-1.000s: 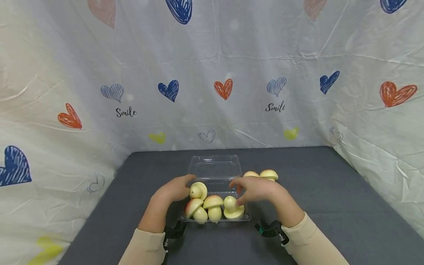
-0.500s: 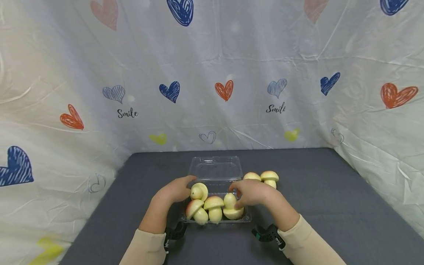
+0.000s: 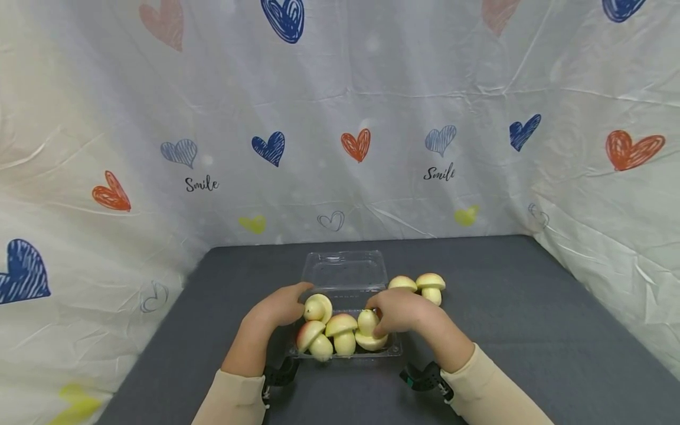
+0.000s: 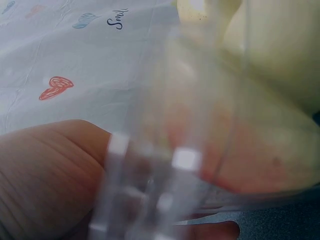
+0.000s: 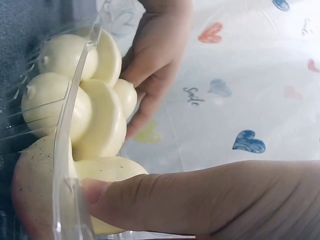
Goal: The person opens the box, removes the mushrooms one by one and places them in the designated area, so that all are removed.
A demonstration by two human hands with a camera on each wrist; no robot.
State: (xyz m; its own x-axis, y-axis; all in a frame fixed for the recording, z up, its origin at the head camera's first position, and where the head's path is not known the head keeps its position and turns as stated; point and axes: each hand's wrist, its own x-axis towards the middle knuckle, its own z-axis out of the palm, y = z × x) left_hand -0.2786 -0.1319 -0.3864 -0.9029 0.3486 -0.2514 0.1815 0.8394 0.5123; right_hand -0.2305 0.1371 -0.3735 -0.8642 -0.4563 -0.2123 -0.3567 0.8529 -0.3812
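Observation:
A clear plastic clamshell box [image 3: 392,352] holds several pale-yellow toy mushrooms with reddish tints. My left hand [image 3: 277,305] grips the box's left side; in the left wrist view a fingertip [image 4: 217,231] shows below the blurred plastic edge. Nearest to it lies a tipped mushroom [image 3: 316,307], with another mushroom [image 3: 314,340] in front. My right hand [image 3: 399,311] reaches into the right part and holds an upside-down mushroom [image 3: 366,323], cap downward. Its thumb [image 5: 120,197] presses on that mushroom in the right wrist view; the other fingers are mostly hidden. Between them sits a third mushroom [image 3: 343,333].
The box's transparent lid [image 3: 345,268] lies open behind it. Two more mushrooms, one partly hidden [image 3: 402,283] and one upright [image 3: 431,287], stand on the dark table [image 3: 494,319] beyond my right hand. A heart-printed sheet [image 3: 303,195] hangs around the table.
My right hand has moved slightly left and closed further around the upside-down mushroom, which has shifted a little left. My left hand has stayed at the box's side.

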